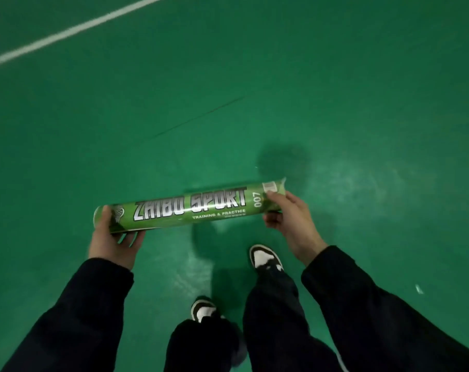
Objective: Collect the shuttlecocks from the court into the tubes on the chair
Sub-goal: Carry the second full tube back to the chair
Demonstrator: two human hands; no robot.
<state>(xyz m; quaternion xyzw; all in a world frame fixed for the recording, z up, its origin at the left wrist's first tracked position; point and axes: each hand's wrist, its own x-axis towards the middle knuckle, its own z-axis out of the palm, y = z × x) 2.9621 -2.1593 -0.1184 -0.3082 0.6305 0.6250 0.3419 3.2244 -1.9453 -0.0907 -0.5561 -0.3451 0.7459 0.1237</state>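
A green shuttlecock tube [190,206] with white lettering lies level in front of me, held above the green court floor. My left hand [115,238] grips its left end from below, thumb over the top. My right hand [287,220] holds the right end, fingers curled round the rim. I cannot tell whether the tube's ends are capped. No shuttlecock and no chair show in the view.
A white court line [67,30] crosses the far left corner. My two black-and-white shoes [265,257] stand on the floor below the tube. A small white scrap [418,288] lies on the floor at the right.
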